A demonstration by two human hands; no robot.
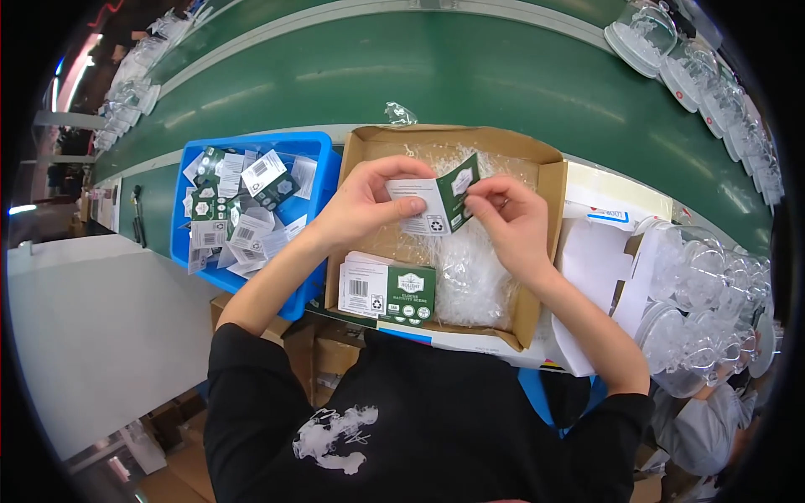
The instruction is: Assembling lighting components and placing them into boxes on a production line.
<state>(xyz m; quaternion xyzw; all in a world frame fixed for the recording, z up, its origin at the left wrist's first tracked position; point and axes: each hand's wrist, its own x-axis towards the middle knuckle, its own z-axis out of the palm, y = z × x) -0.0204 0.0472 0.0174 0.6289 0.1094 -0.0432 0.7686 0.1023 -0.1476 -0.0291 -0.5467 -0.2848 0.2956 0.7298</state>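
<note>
Both hands hold one small green-and-white paper card [438,204] above an open cardboard box [545,180]. My left hand [365,205] pinches its white left half between thumb and fingers. My right hand [513,220] grips its green right edge. The card is folded or bent in the middle. Inside the box lie crinkled clear plastic bags [474,272] and a flat stack of the same cards [387,289] at the near left corner.
A blue bin [314,151] of loose cards stands left of the box. A green conveyor belt [470,75] runs behind, with clear plastic domes [646,29] along its far right. More clear domes [704,285] and white cartons [595,260] sit at right. Brown boxes lie below.
</note>
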